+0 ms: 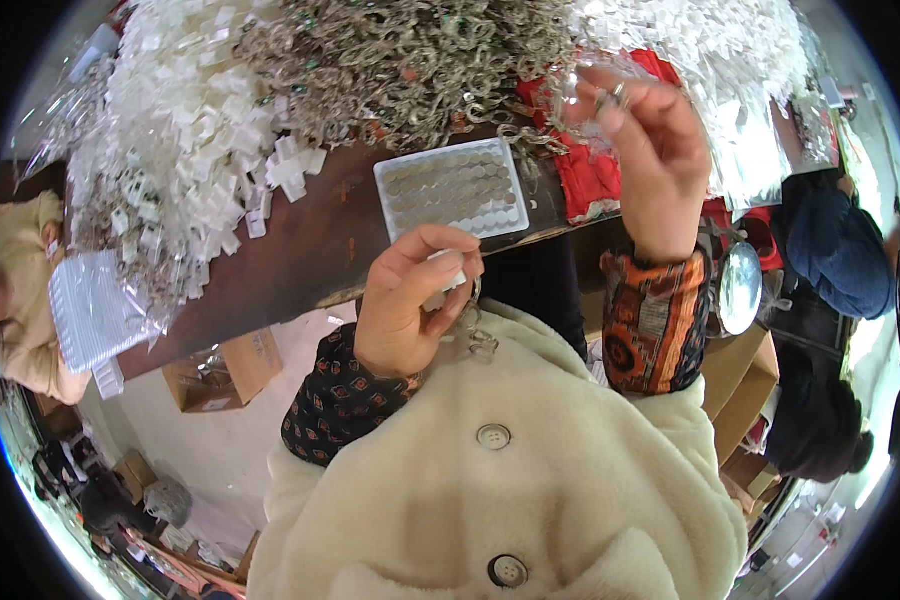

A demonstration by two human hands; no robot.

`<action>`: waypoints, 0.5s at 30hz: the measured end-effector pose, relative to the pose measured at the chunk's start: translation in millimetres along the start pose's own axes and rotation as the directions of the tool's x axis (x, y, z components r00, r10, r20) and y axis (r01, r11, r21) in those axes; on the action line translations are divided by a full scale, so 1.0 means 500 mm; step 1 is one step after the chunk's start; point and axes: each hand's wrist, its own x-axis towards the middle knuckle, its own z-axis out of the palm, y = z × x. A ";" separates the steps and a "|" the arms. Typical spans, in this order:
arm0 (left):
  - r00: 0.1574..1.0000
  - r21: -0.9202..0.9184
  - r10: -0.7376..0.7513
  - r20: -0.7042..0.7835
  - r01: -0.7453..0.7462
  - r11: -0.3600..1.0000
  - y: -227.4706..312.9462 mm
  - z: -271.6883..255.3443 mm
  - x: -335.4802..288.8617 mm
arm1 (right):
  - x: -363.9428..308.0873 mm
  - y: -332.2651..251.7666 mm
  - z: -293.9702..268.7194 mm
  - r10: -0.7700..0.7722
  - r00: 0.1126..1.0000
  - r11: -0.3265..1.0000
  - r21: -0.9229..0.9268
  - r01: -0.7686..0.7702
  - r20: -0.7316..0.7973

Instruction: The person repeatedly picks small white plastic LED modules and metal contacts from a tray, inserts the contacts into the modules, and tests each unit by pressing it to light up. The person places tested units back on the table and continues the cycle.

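My left hand (400,300) is closed in front of my chest, near the table edge. A small white card (448,272) shows between its thumb and fingers, and a metal clasp with chain (480,340) hangs below them. Raised to the right, my right hand (665,150) pinches a small shiny metal piece (612,97) between thumb and fingers; its exact kind is too small to tell. That hand is over a red cloth-like bundle (585,180) with clear plastic on it. A white tray (520,205) filled with rows of round silvery discs lies between the hands on the table.
A large heap of metal clasps and chains (400,70) covers the far table (300,240). White cards (185,110) pile up at left, more white pieces (715,45) at right. An open cardboard box (255,365) stands below the edge. Other people (835,245) are at both sides.
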 end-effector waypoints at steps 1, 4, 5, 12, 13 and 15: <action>0.999 0.047 0.035 -0.014 -0.035 0.998 0.002 0.006 -0.004 | -0.029 -0.010 0.013 -0.037 0.997 0.995 -0.092 0.044 0.074; 0.989 0.249 0.123 -0.084 -0.098 0.963 0.010 0.018 -0.020 | -0.076 -0.022 0.044 -0.301 0.838 0.741 -0.441 0.506 0.456; 0.976 0.354 0.193 -0.096 -0.148 0.923 0.005 0.023 -0.021 | -0.089 -0.022 0.055 -0.331 0.788 0.687 -0.440 0.578 0.519; 0.969 0.294 0.194 -0.152 -0.143 0.945 -0.012 0.014 -0.053 | -0.151 -0.023 0.075 -0.305 0.824 0.739 -0.427 0.521 0.478; 0.975 0.247 0.174 -0.139 -0.136 0.960 -0.012 0.009 -0.057 | -0.156 -0.022 0.075 -0.301 0.831 0.758 -0.412 0.506 0.468; 0.975 0.223 0.160 -0.157 -0.123 0.967 -0.008 0.003 -0.065 | -0.166 -0.020 0.080 -0.289 0.844 0.767 -0.418 0.487 0.452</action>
